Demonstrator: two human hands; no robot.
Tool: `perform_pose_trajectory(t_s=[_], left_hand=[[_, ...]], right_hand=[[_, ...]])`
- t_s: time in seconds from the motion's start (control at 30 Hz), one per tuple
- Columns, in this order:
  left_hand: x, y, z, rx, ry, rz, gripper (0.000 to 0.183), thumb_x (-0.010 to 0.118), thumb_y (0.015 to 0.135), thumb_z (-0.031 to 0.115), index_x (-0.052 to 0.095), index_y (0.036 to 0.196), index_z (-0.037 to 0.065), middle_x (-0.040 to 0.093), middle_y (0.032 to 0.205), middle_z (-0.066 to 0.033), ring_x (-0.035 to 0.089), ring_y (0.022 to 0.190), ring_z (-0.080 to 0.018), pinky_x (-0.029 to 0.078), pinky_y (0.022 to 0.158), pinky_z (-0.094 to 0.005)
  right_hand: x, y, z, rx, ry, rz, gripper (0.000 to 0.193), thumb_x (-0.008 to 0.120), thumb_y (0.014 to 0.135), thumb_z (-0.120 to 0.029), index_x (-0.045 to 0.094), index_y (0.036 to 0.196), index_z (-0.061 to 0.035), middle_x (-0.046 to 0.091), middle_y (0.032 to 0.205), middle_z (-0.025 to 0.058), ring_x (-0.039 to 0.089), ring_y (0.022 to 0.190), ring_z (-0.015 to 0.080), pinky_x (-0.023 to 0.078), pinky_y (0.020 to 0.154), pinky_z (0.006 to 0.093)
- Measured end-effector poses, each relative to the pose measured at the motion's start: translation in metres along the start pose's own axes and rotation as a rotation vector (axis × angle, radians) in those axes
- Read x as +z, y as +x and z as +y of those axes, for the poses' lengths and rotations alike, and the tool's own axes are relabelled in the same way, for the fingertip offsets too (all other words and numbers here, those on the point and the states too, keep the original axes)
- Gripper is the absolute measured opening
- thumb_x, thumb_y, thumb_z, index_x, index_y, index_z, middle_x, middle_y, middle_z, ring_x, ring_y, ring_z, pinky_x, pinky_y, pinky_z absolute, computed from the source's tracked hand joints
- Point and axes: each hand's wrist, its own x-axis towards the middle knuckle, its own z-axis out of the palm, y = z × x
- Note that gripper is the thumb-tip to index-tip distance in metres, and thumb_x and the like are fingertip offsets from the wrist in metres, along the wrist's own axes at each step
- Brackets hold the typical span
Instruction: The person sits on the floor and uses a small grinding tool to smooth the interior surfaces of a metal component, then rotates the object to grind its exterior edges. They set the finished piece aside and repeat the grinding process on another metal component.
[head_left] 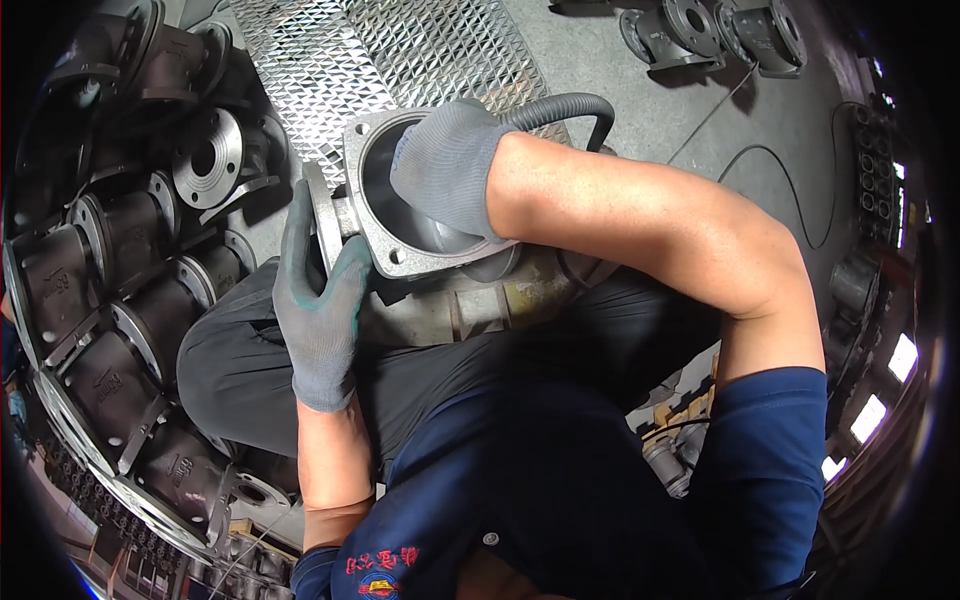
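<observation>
Gripping a metal housing (420,262) by its flange (323,215), left hand (320,320) seemingly steadies it for right hand (450,165) inside, grasp hidden.

It was an industrial workshop, shown by the dark flanged castings (110,385) stacked in rows along the left, similar flanged bodies (655,35) at the far right and a square-rimmed metal housing (412,264) in the middle. The bare grey floor (600,65) carried a patterned metal sheet (400,60) at the far side and a black cable (820,247) looping on the right; a ribbed hose (560,106) curved near the housing.
</observation>
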Motion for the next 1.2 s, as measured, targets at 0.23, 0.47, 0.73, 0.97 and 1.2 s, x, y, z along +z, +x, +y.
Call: perform_pose_trajectory(t_s=[0.23, 0.47, 0.73, 0.97, 1.2], left_hand=[[0.005, -0.002, 0.008, -0.006, -0.007, 0.011, 0.084, 0.077, 0.094, 0.010, 0.041, 0.168, -0.008, 0.052, 0.168, -0.0236, 0.048, 0.155, -0.0267, 0.036, 0.128, -0.0405], [0.008, -0.002, 0.008, -0.007, 0.001, -0.014, 0.084, 0.076, 0.094, 0.009, 0.039, 0.168, -0.009, 0.049, 0.170, -0.0241, 0.045, 0.158, -0.0276, 0.033, 0.130, -0.0403], [0.012, -0.017, 0.010, 0.113, 0.111, -0.064, 0.095, 0.076, 0.090, 0.011, 0.032, 0.171, -0.009, 0.042, 0.174, -0.0253, 0.040, 0.161, -0.0292, 0.030, 0.132, -0.0419], [0.016, -0.020, 0.006, 0.182, 0.128, -0.096, 0.099, 0.077, 0.087, 0.010, 0.029, 0.172, -0.009, 0.038, 0.177, -0.0251, 0.038, 0.163, -0.0299, 0.028, 0.134, -0.0437], [0.015, -0.021, 0.004, 0.215, 0.291, -0.086, 0.098, 0.077, 0.088, 0.007, 0.028, 0.171, -0.009, 0.040, 0.173, -0.0314, 0.040, 0.163, -0.0364, 0.035, 0.130, -0.0424]], right_hand=[[-0.003, -0.002, 0.002, -0.018, 0.000, 0.019, 0.016, 0.076, 0.080, -0.016, 0.083, 0.087, -0.0042, 0.079, 0.081, 0.0128, 0.080, 0.076, 0.0286, 0.062, 0.061, 0.0422], [0.003, 0.000, 0.005, 0.064, -0.022, -0.070, 0.017, 0.077, 0.083, -0.016, 0.083, 0.090, -0.0018, 0.080, 0.088, 0.0160, 0.081, 0.082, 0.0309, 0.065, 0.068, 0.0448], [-0.001, -0.099, 0.063, 0.332, 0.362, 0.188, 0.021, 0.071, 0.104, -0.017, 0.075, 0.120, -0.0048, 0.073, 0.096, 0.0155, 0.075, 0.089, 0.0327, 0.060, 0.084, 0.0447], [0.048, -0.146, 0.048, 0.569, 0.967, 0.380, 0.037, 0.065, 0.110, -0.011, 0.070, 0.146, -0.0075, 0.074, 0.096, 0.0060, 0.070, 0.078, 0.0108, 0.059, 0.070, 0.0294], [0.054, -0.142, 0.042, 0.439, 0.723, 0.466, 0.041, 0.067, 0.102, -0.015, 0.072, 0.142, -0.0123, 0.079, 0.108, 0.0195, 0.075, 0.096, 0.0404, 0.060, 0.088, 0.0477]])
